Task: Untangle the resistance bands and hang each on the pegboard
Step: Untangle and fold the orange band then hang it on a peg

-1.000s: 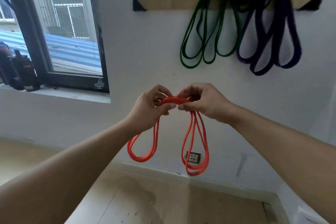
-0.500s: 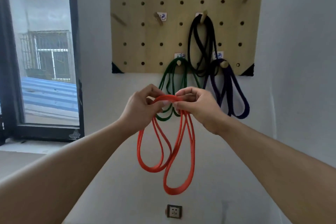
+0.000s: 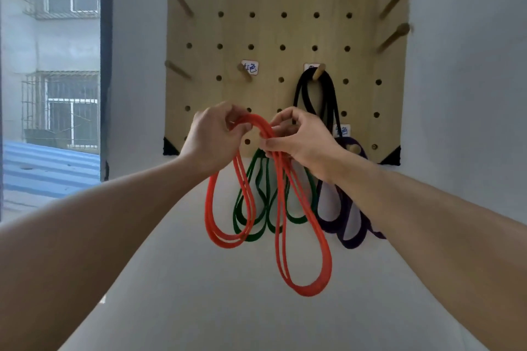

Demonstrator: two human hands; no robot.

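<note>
both arms reach forward and up toward the wooden pegboard (image 3: 285, 28) on the far wall. the left hand (image 3: 212, 138) and right hand (image 3: 299, 139) sit close together, each with fingers curled, pinching the top of the folded orange resistance band (image 3: 302, 239); its loops hang below the hands, one short on the left, one longer on the right. behind them hang a green band (image 3: 256, 208), a purple band (image 3: 342, 216) and a black band (image 3: 313, 100), each from a peg. a window (image 3: 51, 80) is at left.
</note>
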